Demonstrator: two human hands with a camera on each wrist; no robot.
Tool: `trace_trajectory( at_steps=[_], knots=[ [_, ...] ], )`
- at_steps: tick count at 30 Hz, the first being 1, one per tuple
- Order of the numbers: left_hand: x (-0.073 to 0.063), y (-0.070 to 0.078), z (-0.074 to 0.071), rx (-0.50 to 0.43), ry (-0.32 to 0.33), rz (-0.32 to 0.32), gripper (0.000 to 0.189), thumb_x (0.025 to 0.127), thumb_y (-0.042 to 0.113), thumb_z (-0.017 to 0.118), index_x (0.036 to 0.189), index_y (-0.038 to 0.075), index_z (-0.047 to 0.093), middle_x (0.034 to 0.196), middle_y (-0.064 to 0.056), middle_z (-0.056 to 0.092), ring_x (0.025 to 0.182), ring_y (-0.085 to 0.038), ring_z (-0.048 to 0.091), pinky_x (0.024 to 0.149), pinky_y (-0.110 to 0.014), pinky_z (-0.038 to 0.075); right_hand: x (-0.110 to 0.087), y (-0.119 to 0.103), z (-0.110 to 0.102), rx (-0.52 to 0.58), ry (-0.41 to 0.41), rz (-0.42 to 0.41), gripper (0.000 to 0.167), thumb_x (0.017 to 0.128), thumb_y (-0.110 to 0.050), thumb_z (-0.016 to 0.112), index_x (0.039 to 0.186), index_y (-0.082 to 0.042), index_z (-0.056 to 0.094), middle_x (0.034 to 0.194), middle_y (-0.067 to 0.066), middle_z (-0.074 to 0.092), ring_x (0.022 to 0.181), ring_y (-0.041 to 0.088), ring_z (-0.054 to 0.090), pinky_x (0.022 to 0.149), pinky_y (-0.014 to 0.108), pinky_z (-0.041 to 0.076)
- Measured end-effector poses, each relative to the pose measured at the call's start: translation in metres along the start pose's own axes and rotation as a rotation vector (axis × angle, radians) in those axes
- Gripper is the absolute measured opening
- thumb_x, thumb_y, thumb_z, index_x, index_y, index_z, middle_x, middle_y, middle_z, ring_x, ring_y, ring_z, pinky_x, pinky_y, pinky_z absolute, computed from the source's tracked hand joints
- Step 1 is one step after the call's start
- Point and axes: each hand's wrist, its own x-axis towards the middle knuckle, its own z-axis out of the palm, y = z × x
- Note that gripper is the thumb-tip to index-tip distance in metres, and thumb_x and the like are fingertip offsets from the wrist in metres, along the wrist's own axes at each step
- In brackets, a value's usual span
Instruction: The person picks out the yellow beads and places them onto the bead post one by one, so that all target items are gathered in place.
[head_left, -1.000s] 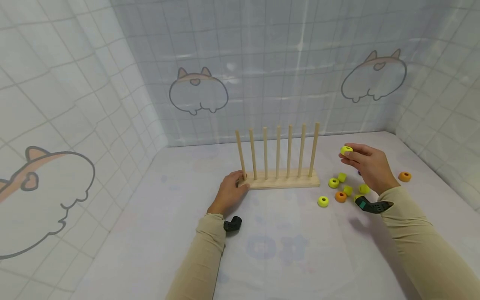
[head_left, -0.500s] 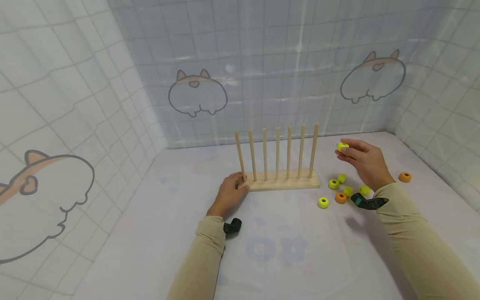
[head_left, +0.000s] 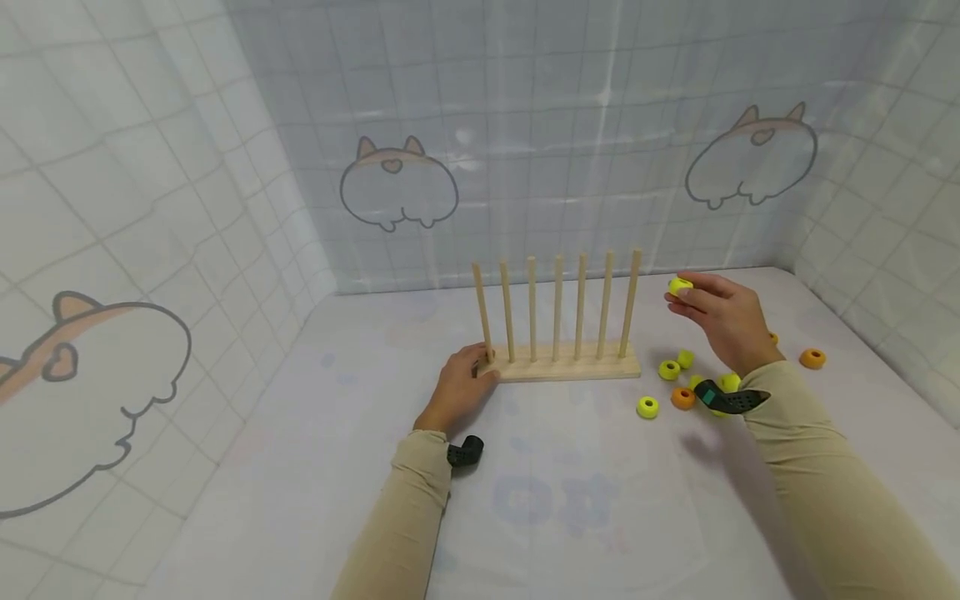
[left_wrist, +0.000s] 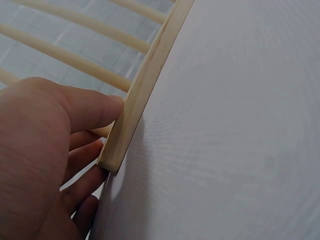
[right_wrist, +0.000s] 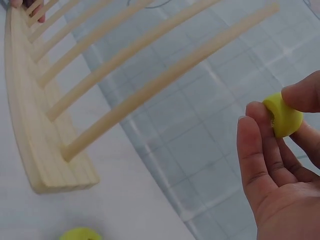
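A wooden peg rack (head_left: 558,365) with several upright dowels stands on the table, every dowel bare. My left hand (head_left: 456,385) grips the left end of its base; in the left wrist view the thumb (left_wrist: 97,109) presses the base's front edge, the other fingers behind it. Right of the rack and raised above the table, my right hand (head_left: 729,321) pinches a yellow bead (head_left: 679,286) between thumb and fingers. That bead (right_wrist: 284,116) shows part of its hole in the right wrist view, apart from the nearest dowel (right_wrist: 170,80).
Loose beads lie right of the rack: a yellow round one (head_left: 647,407), another yellow one (head_left: 669,370), a yellow cube (head_left: 685,358) and an orange one (head_left: 683,398). Farther right is an orange bead (head_left: 812,358). My right wrist strap partly hides several others. A tile-patterned curtain (head_left: 525,167) stands behind.
My right hand has moved slightly left and up with the yellow bead, toward the rack's rightmost dowel. The left hand and the rack have stayed in place.
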Motion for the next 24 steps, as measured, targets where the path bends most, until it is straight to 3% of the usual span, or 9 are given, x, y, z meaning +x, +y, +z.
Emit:
trace_trajectory(
  at_steps=[24],
  knots=[
    [0.002, -0.001, 0.0, 0.015, -0.001, 0.013, 0.051, 0.096, 0.022, 0.065, 0.142, 0.004, 0.055, 0.151, -0.011, 0.047, 0.141, -0.033, 0.038, 0.115, -0.048, 0.032, 0.019, -0.023, 0.025, -0.034, -0.025, -0.027, 0.049, 0.095, -0.014, 0.07, 0.134, 0.011, 0.052, 0.119, 0.013, 0.056, 0.104, 0.019, 0.068, 0.09, 0.027, 0.054]
  ],
)
